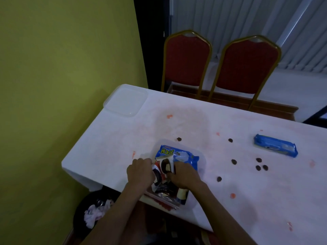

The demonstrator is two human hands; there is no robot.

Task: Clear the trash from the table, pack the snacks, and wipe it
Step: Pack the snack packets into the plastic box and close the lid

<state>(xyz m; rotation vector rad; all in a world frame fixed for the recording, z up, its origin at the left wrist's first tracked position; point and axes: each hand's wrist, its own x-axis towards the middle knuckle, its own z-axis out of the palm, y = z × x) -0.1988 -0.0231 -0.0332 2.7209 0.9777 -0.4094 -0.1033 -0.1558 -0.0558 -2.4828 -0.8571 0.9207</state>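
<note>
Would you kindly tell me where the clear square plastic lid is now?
In the head view, the clear square plastic lid lies at the far left corner of the white table, beside the yellow-green wall.

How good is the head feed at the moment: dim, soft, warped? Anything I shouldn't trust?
Head view: dim, with a bluish cast; soft all over, so the print on the nearer blue packet is barely legible; the wide lens makes the wall edge and chairs lean; the clear lid nearly vanishes against the white table; no harsh glare.
</note>
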